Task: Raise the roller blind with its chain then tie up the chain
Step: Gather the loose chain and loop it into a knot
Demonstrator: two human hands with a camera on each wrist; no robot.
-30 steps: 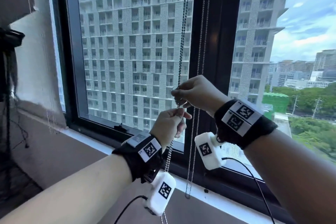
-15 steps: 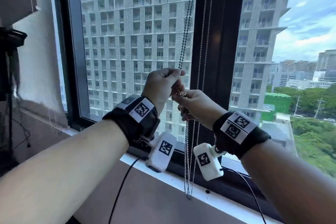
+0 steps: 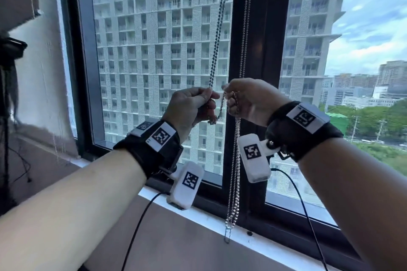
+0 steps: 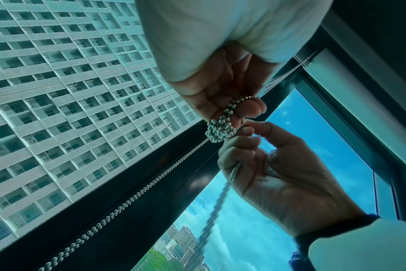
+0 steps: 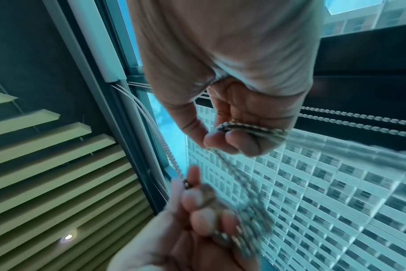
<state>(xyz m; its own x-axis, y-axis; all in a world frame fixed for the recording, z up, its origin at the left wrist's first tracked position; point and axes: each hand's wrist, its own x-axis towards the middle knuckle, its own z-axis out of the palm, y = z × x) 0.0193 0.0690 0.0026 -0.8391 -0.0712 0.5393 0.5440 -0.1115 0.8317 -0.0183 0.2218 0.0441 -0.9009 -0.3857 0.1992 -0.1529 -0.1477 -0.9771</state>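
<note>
The blind's bead chain (image 3: 217, 35) comes down from above the window to my hands. My left hand (image 3: 212, 103) pinches it between thumb and fingers, with a small wad of bunched beads (image 4: 220, 131) at the fingertips. A short loop (image 3: 220, 111) sags across to my right hand (image 3: 231, 102), level with the left and just right of it. The right hand's curled fingers (image 5: 241, 143) grip several strands (image 5: 250, 128). These hang below it as a long bundle (image 3: 233, 193) reaching the sill. The blind's pale roller (image 5: 93, 45) sits high at the window top.
A dark window mullion (image 3: 262, 46) stands just behind my hands, with a second silver chain (image 3: 244, 35) hanging along it. The white sill (image 3: 198, 211) runs below. Black cables (image 3: 136, 226) trail from the wrist cameras. A dark stand (image 3: 6, 86) is at the far left.
My left hand rose from below the right hand to its level. Half a second ago the hands met at the chain; now they sit slightly apart with a chain loop between them.
</note>
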